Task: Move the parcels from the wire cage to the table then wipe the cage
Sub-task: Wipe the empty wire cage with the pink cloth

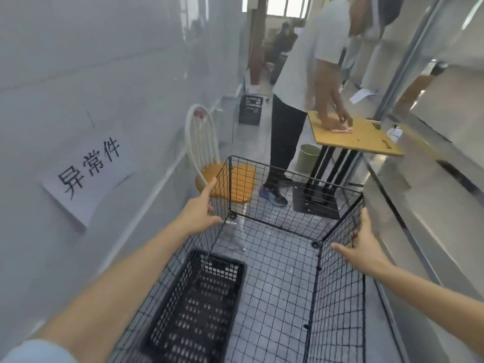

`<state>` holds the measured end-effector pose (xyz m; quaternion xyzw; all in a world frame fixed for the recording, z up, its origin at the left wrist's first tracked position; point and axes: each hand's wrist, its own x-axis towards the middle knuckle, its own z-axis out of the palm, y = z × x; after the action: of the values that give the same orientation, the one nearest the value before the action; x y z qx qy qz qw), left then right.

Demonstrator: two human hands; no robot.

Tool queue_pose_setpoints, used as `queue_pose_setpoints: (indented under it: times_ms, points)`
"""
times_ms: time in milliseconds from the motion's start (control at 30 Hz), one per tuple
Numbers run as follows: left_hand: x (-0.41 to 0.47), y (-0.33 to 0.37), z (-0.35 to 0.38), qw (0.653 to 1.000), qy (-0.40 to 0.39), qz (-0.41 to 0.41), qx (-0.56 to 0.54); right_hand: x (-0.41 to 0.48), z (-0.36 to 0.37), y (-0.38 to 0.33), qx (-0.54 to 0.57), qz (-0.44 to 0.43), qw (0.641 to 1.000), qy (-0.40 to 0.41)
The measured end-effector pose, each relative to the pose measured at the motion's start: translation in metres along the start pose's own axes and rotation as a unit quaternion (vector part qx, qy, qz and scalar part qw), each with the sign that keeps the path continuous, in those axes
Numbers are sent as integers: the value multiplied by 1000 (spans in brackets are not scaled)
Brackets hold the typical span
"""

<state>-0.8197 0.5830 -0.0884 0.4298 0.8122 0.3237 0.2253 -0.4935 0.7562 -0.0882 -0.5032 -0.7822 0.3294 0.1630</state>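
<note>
The black wire cage point(293, 203) stands on the floor in front of me, and I see no parcels inside it. My left hand point(201, 208) grips the top of its left wall, fingers curled round the wire. On the right wall's top edge my right hand point(364, 247) holds on the same way. A small wooden table point(366, 142) stands beyond the cage at the right. A pink cloth point(341, 130) lies on it under another person's hand.
A black plastic crate point(193, 307) sits on the floor by the cage's left wall. A white chair with an orange seat point(230, 184) stands at the far left corner. Another person point(296, 100) bends over the table. A green bin point(309, 158) is beside the table legs. Walls close in on both sides.
</note>
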Motion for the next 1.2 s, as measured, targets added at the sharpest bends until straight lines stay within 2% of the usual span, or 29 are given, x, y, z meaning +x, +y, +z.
queue_pose_setpoints:
  times_ms: [133,433,733,1200]
  points:
    - [14,-21,8,999,20,-30,-26,20,21,5,14,4,999,-43]
    - [38,-84,17,998,32,-51,2,56,79,5,48,21,995,-79]
    - [58,-165,25,997,10,-80,-21,70,157,11,46,23,993,-102]
    - [82,-275,65,994,-12,-112,2,96,270,51,42,29,987,-151]
